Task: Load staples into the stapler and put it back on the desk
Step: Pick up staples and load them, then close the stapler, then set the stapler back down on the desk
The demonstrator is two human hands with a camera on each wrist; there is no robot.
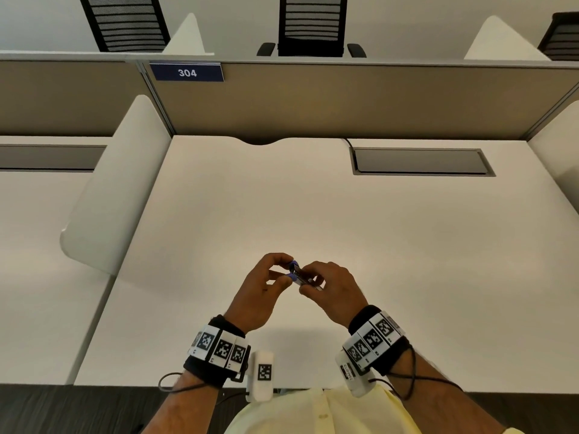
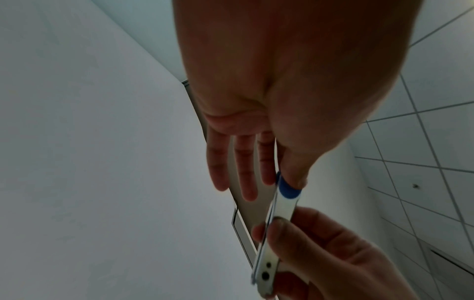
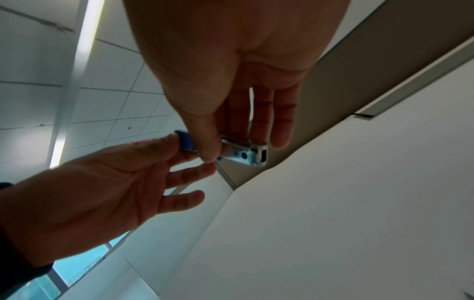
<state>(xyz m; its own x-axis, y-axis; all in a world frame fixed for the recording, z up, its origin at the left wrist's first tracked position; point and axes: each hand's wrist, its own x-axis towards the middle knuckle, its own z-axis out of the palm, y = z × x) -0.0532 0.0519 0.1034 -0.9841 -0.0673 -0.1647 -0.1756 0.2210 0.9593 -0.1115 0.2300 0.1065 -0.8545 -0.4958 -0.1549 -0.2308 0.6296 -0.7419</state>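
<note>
A small metal stapler [image 1: 299, 276] with blue ends is held between both hands above the near middle of the white desk [image 1: 313, 214]. My left hand [image 1: 275, 277] pinches its blue end [image 2: 288, 188] between thumb and forefinger; the other fingers stretch out loosely. My right hand [image 1: 316, 281] pinches the metal body [image 3: 243, 152] near the hinge end, thumb underneath, fingers on top. In the left wrist view the stapler's silver underside [image 2: 271, 241] with two rivets shows. No loose staples are visible.
A grey cable hatch [image 1: 419, 161] is set into the desk at the back right. White side dividers [image 1: 112, 189] flank the desk, and a brown partition with a "304" sign [image 1: 187, 72] stands behind. Office chairs [image 1: 313, 26] lie beyond.
</note>
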